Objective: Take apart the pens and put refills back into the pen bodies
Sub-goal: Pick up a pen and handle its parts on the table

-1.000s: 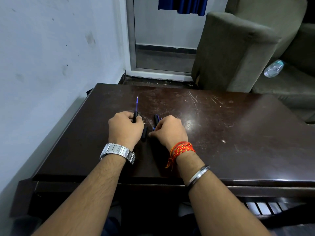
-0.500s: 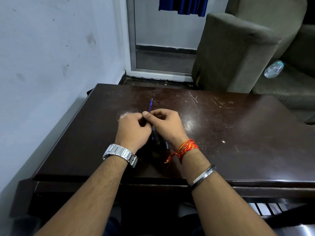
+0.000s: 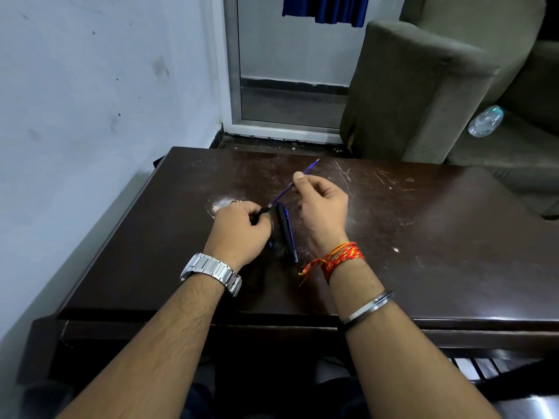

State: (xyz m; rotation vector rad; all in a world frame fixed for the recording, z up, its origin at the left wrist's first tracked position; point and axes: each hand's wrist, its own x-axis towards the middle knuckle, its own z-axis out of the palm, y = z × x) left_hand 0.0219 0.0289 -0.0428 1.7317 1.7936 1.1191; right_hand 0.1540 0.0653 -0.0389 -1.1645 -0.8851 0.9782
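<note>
Entry, near edge first: I see two forearms reaching over the dark table [image 3: 438, 252]. There is a steel watch [image 3: 211, 272] on the left wrist, and a metal bangle [image 3: 367, 306] and red-orange thread band [image 3: 340, 258] on the right.

Left hand [image 3: 239, 228]: fingers curled round a black pen body [image 3: 262, 210], with only its far tip showing past the thumb.

Loose pens [image 3: 287, 237]: dark, lying on the table between the two wrists, long axis running near to far, touching neither hand as far as I can tell.

Right hand [image 3: 322, 207]: half a second ago it was pressed against the left; I now log it drawn off to the right and farther out, leaving a gap between the hands. Thumb and forefinger pinch the blue refill [image 3: 282, 193].

The refill slants from the pen body's tip up and far-right, through the pinch, its end poking beyond the right fingertips.

Far: grey armchair [image 3: 423, 95], with a clear plastic bottle [image 3: 485, 120] on its seat.
</note>
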